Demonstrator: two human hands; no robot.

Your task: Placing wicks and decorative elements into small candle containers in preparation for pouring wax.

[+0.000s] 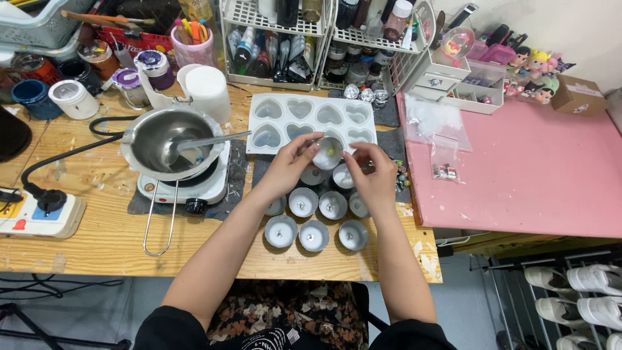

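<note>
From the head camera, the left hand [291, 165] pinched a small round metal cup [327, 150], tilted open-side toward the camera, over the near edge of the white heart-shaped silicone mould [311, 120]. The right hand [372, 175] was beside it, fingers curled; whether they gripped anything, I couldn't tell. More small silver cups [314, 234] sat clustered near the wooden table's [84, 249] front edge, with the steel melting pot [165, 142] toward the left.

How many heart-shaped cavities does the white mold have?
8 in the white mold, behind the hands: four in the back row and four in the front row, with one front cavity partly hidden by the small cup.
</note>
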